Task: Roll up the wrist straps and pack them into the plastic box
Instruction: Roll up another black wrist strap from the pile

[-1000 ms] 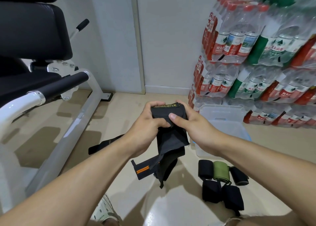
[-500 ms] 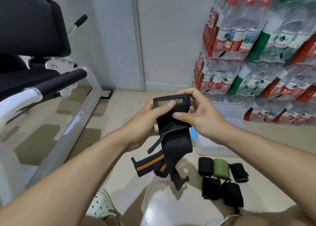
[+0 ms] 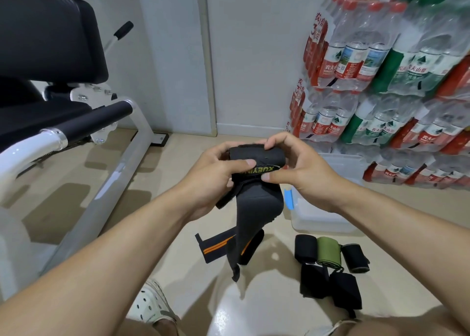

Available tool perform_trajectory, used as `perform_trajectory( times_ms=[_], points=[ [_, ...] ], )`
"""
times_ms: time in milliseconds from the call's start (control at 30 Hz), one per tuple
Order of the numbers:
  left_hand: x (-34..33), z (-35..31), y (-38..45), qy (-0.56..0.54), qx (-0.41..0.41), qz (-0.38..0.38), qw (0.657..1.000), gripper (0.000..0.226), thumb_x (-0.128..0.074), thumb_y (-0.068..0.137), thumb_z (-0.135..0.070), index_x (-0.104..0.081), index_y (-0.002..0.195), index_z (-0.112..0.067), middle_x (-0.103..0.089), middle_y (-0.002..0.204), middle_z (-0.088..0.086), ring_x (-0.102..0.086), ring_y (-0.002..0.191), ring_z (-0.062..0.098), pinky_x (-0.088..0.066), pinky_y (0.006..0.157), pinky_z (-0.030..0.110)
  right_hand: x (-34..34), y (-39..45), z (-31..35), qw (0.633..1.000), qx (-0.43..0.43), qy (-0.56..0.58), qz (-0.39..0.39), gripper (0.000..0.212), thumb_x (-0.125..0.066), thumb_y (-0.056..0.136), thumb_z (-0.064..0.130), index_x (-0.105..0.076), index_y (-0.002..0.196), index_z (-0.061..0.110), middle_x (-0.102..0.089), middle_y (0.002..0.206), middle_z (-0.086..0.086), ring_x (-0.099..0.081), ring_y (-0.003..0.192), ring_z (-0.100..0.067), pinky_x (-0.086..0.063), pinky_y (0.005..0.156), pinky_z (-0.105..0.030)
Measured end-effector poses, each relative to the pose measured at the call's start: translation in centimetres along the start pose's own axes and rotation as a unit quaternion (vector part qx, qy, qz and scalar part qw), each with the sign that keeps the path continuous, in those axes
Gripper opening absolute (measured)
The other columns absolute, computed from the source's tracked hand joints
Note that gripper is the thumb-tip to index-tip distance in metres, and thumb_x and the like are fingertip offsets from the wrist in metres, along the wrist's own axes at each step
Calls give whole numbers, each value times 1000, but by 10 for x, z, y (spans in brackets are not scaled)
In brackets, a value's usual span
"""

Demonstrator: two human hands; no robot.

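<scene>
Black elastic wrist strap (image 3: 256, 180), partly rolled at its top with yellow lettering showing, is held up above the floor (image 3: 178, 172). Both hands curl around the roll: left hand (image 3: 216, 175) on its left end, right hand (image 3: 297, 165) on its right, while the tail hangs down. Just beyond sits the clear plastic box (image 3: 330, 216). Five rolled straps (image 3: 328, 259) lie on the floor near right. An orange-striped strap (image 3: 216, 246) lies below.

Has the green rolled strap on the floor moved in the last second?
No. The green rolled strap still lies between the two black rolls, just in front of the plastic box.
</scene>
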State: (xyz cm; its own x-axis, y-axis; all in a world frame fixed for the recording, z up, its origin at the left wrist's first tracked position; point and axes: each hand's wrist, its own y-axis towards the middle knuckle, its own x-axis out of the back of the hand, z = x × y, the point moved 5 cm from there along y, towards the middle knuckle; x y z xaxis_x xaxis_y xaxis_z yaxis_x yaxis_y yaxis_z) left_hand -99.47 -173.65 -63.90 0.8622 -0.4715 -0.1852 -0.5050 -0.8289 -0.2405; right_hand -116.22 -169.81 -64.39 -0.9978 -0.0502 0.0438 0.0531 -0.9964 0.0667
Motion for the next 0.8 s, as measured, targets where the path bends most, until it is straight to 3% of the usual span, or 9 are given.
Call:
perform_trajectory(
  times_ms=[133,200,267,333,467,600,667,800],
  points=[
    [4,-4,-4,52,-32,-2,998,43,-77,83,3,-67,121,-16,-76,107,4,-73,102,40,-48,98,69,-1,-3,0,996,-52,76,-8,42,-83,80,24,-61,115,16,-63,130,-8,-68,109,-21,-59,89,-37],
    [4,-5,-6,90,-45,7,995,52,-80,77,-3,-65,123,-20,-75,107,6,-74,98,33,-50,96,64,-2,-3,-2,993,-76,82,-24,50,-76,80,29,-60,125,15,-64,129,-8,-70,109,-21,-59,88,-37],
    [3,-6,-7,121,-66,16,990,52,-80,80,6,-64,122,-20,-73,112,13,-74,93,21,-60,91,53,-4,-3,-6,991,-100,83,-17,55,-73,79,32,-60,130,17,-68,127,-6,-70,112,-24,-58,92,-41],
    [3,-6,-8,146,-85,19,985,51,-76,82,12,-64,121,-19,-70,117,19,-73,90,15,-63,84,43,-6,-4,-7,990,-112,91,-7,56,-74,78,31,-61,130,19,-72,119,0,-72,109,-21,-59,87,-37],
    [2,-5,-9,156,-81,22,984,55,-78,80,13,-64,121,-21,-69,118,17,-73,89,14,-60,87,53,-5,-7,-6,991,-103,86,-17,58,-77,74,25,-61,129,17,-69,121,-1,-73,104,-17,-59,79,-30],
    [6,-2,-6,116,-44,10,992,58,-90,73,-6,-66,122,-26,-72,120,4,-73,105,29,-53,98,63,-4,-5,-6,995,-80,57,-29,62,-83,69,25,-63,128,22,-68,126,-2,-72,105,-14,-58,81,-31],
    [8,0,-3,71,-16,11,997,57,-90,70,-19,-67,122,-22,-71,122,9,-70,111,36,-48,104,64,-2,-5,-3,996,-64,48,-35,64,-84,68,23,-63,128,24,-67,127,-2,-71,108,-16,-58,83,-30],
    [7,3,-3,25,31,30,999,55,-84,77,-27,-64,123,-4,-68,127,23,-70,105,29,-48,107,60,-1,-6,2,998,-30,39,-36,62,-82,73,8,-60,130,20,-68,124,2,-72,107,-14,-58,82,-25]
  ],
)
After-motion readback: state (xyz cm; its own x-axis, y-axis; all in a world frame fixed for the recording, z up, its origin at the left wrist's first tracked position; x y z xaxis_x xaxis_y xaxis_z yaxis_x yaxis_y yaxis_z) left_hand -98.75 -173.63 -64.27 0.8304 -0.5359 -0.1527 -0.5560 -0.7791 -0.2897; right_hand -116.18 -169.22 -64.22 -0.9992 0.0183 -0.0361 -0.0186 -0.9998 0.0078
